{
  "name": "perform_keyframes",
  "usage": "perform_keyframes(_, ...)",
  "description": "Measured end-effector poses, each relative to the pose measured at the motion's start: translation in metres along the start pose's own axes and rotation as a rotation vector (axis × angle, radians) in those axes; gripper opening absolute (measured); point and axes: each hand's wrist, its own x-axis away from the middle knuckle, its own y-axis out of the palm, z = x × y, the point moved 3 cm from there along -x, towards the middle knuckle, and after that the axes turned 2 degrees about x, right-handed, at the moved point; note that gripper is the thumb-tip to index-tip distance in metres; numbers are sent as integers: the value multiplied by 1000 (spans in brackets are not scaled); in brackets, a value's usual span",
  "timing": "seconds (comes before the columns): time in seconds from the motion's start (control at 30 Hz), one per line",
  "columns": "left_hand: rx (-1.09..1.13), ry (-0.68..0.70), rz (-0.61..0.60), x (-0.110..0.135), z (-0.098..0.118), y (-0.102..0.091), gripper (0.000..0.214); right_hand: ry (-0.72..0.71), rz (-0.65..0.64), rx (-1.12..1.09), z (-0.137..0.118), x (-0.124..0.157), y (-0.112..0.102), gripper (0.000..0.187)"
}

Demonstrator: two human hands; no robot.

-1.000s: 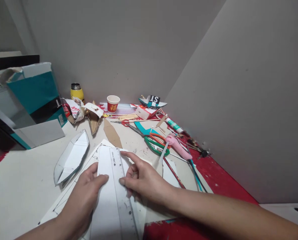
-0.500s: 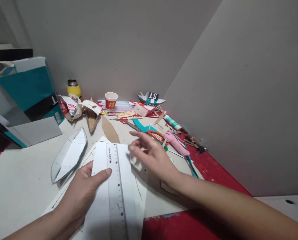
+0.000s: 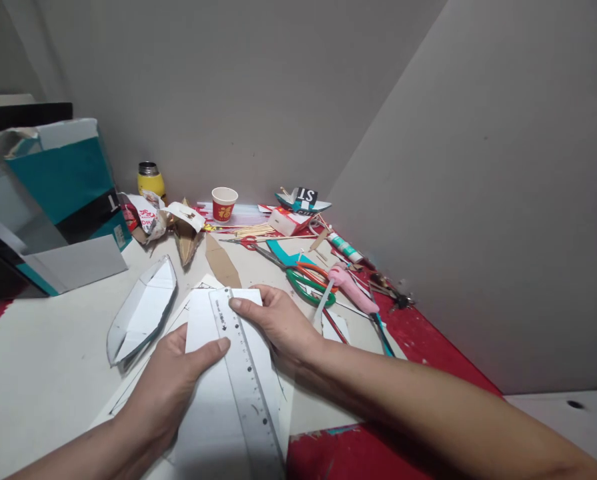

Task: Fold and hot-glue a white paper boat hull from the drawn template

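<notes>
A clear ruler (image 3: 243,373) lies lengthwise, slightly slanted, on a white card (image 3: 203,400). My left hand (image 3: 171,380) grips the card's left edge, its thumb resting on the ruler's left side. On the other edge, my right hand (image 3: 283,320) is closed round the card, with the thumb pressing on the ruler near its top end. The fingers of both hands are mostly hidden beneath the card. Under it lie larger white sheets with drawn lines (image 3: 123,393). Left of the card rests a boat-shaped folded white card piece (image 3: 143,310).
A cut teal box (image 3: 73,180) stands at the left. Behind are a yellow bottle (image 3: 151,181), a paper cup (image 3: 224,205) and a cardboard boat (image 3: 187,240). Green-and-orange-handled scissors (image 3: 311,287), a pink glue gun (image 3: 353,290) and a glue tube (image 3: 345,248) lie to the right.
My right hand has come down and left from above the card's right side and taken hold of its edge and the ruler. The ruler now slants more, its lower end further right.
</notes>
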Motion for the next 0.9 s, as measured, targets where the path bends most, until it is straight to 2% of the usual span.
perform_keyframes(0.2, 27, 58, 42, 1, 5, -1, 49, -123, 24, -115, 6, 5, 13, 36)
perform_keyframes(0.37, 61, 81, 67, 3, 4, -4, 55, -61, -88, -101, 12, 9, 22, 36)
perform_keyframes(0.53, 36, 49, 90, 6, 2, -4, 52, -72, -43, -139, 12, 19, 20, 34)
perform_keyframes(0.7, 108, 33, 117, 8, 4, 2, 52, -73, 10, -193, 19, 24, 13, 30)
perform_keyframes(0.9, 124, 49, 151, 7, 8, 3, 56, -47, 19, -146, 28, 22, 10, 29)
